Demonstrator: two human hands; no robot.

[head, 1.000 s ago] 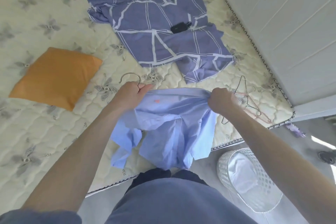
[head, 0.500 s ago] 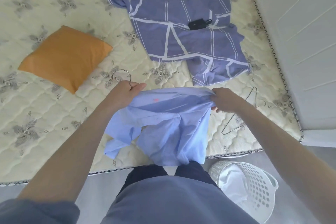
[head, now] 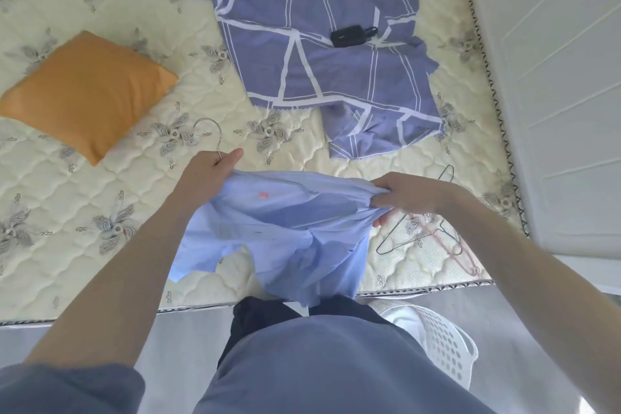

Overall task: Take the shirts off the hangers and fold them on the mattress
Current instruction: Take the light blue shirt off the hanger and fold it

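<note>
left hand (head: 210,171) curled round wire hanger (head: 220,138) hook beside light-blue shirt (head: 285,225) shoulder, over mattress (head: 84,212) near edge | shirt hangs there: soft, light, limp; best gripped at shoulders or collar | right hand (head: 403,195) pinches bunched opposite shoulder, same edge

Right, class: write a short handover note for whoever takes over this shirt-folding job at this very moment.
Left hand grips the hanger hook and one end of the light blue shirt. Right hand grips the other end. The shirt hangs over the mattress edge, seemingly still on its hanger. Two bare wire hangers lie on the mattress beside the right hand. Done: no folded shirt in view. Left: free this shirt, fold it.
</note>
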